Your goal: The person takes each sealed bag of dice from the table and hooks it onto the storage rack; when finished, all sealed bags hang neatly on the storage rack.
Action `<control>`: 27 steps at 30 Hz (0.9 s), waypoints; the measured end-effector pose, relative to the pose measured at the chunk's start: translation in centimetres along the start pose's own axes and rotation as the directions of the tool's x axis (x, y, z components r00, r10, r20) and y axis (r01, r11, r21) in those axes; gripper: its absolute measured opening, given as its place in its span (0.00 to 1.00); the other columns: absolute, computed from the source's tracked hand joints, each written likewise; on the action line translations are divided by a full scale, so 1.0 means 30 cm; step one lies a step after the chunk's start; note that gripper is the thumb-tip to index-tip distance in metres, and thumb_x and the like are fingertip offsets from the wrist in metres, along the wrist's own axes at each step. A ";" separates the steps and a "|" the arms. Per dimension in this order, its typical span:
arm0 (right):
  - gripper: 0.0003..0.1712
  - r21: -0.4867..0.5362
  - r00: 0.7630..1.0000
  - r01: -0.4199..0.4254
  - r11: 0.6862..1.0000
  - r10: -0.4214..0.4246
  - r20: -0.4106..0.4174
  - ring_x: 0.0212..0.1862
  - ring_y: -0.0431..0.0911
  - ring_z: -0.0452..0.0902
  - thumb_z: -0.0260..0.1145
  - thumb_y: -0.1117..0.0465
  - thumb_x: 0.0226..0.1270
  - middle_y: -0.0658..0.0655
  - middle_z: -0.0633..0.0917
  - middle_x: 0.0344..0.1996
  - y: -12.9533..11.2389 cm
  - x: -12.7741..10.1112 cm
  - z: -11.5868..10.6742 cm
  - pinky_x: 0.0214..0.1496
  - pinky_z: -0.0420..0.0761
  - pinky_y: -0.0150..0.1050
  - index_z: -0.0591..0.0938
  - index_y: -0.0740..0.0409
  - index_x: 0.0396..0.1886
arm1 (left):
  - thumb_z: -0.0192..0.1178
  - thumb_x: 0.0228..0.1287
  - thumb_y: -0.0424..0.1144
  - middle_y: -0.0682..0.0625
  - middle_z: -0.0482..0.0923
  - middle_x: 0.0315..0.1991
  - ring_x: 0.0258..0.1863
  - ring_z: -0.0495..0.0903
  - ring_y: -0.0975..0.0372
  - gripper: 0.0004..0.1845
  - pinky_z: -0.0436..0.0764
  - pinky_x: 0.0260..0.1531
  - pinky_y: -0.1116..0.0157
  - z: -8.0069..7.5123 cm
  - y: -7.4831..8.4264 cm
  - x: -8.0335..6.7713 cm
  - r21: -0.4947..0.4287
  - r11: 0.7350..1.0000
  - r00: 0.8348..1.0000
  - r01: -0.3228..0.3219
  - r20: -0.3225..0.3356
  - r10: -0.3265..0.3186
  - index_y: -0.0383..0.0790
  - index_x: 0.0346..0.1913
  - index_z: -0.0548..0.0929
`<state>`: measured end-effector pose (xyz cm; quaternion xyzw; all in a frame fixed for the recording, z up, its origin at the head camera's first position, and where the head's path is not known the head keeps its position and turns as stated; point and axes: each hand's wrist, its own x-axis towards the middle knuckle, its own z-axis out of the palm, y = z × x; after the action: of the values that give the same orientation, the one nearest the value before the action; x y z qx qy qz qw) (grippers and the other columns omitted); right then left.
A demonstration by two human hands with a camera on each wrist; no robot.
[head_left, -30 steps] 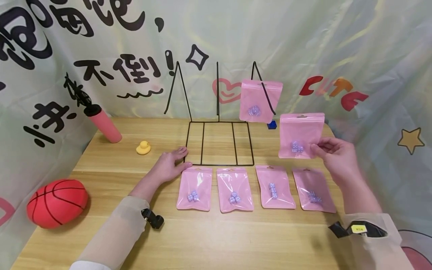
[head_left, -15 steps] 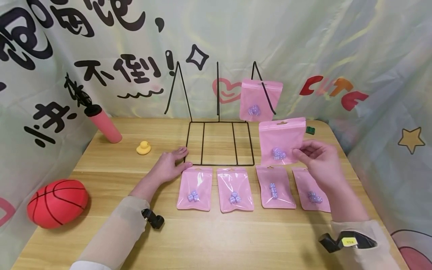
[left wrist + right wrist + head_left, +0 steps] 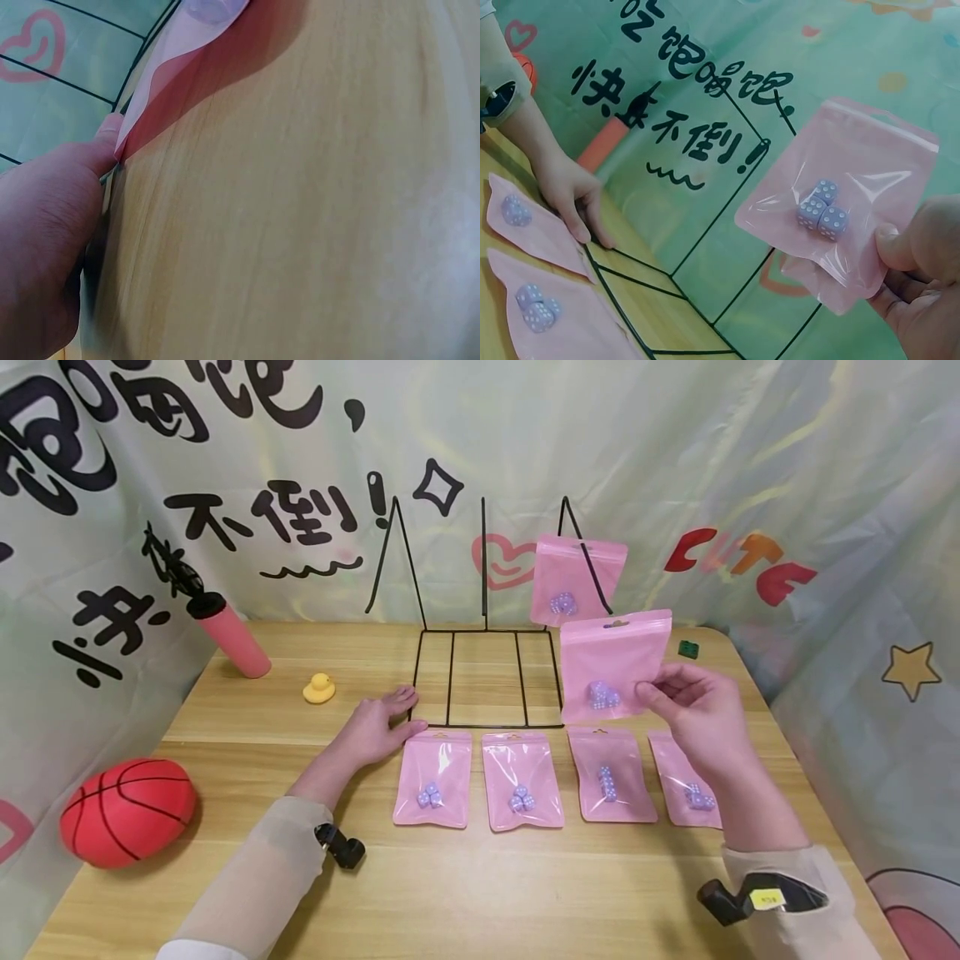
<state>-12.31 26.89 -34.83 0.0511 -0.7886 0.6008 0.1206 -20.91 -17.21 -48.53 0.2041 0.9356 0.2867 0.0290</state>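
From the head view, my right hand pinches a pink pouch by its lower right corner, holding it upright above the desk, just in front of the wire rack; purple dice sit low inside it; another pouch hangs on the rack's right prong behind; four more pouches lie in a row on the desk below; my left hand rests flat with relaxed fingers at the rack's front left corner; a red ball, a yellow duck and a pink bottle stand off to the left.

In the left wrist view, my left hand lies on the wood, its thumb tip touching the edge of a flat pouch.

In the right wrist view, my right hand's fingers grip the held pouch at its corner; three dice cluster inside it.
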 end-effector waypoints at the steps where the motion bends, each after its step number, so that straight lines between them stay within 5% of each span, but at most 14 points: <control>1: 0.10 0.013 1.000 0.004 1.000 -0.004 -0.003 0.34 0.43 0.83 0.75 0.68 0.70 0.51 0.89 0.33 -0.002 0.004 0.003 0.38 0.85 0.27 0.86 0.72 0.43 | 0.64 0.76 0.55 0.45 0.67 0.76 0.77 0.65 0.48 0.34 0.57 0.78 0.43 0.000 -0.001 0.000 0.001 1.000 1.000 0.001 0.001 -0.001 0.36 0.74 0.75; 14: 0.05 0.141 1.000 -0.010 0.990 0.012 -0.012 0.36 0.42 0.82 0.73 0.72 0.70 0.51 0.89 0.32 0.025 0.075 0.033 0.41 0.85 0.26 0.87 0.69 0.42 | 0.63 0.77 0.57 0.46 0.65 0.78 0.78 0.63 0.48 0.34 0.50 0.78 0.36 0.005 0.001 0.008 0.000 1.000 1.000 0.014 -0.004 -0.014 0.38 0.74 0.75; 19: 0.07 0.116 1.000 -0.027 0.993 0.028 -0.007 0.36 0.43 0.83 0.73 0.70 0.71 0.52 0.89 0.33 0.032 0.098 0.052 0.42 0.85 0.27 0.86 0.71 0.44 | 0.64 0.76 0.57 0.47 0.65 0.77 0.78 0.63 0.48 0.34 0.50 0.78 0.36 0.005 -0.005 0.005 -0.003 1.000 1.000 0.020 -0.007 -0.020 0.38 0.74 0.75; 23: 0.07 0.096 0.999 -0.029 0.995 0.031 -0.017 0.36 0.41 0.83 0.73 0.70 0.71 0.50 0.89 0.33 0.035 0.119 0.063 0.40 0.84 0.27 0.87 0.71 0.45 | 0.64 0.76 0.56 0.46 0.66 0.77 0.78 0.63 0.49 0.34 0.53 0.79 0.40 0.003 -0.007 0.004 -0.010 1.000 1.000 0.013 -0.003 -0.013 0.37 0.74 0.75; 27: 0.02 0.195 0.999 -0.026 0.981 0.033 -0.033 0.35 0.40 0.83 0.72 0.74 0.69 0.50 0.89 0.31 0.037 0.141 0.079 0.39 0.84 0.26 0.88 0.67 0.40 | 0.64 0.76 0.55 0.46 0.66 0.76 0.78 0.63 0.49 0.34 0.57 0.79 0.45 0.002 -0.007 0.003 -0.014 1.000 1.000 0.009 0.004 -0.009 0.36 0.74 0.75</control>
<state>-16.96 25.20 -35.38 0.0401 -0.7246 0.6774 0.1202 -21.05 -17.33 -48.69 0.2004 0.9344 0.2926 0.0337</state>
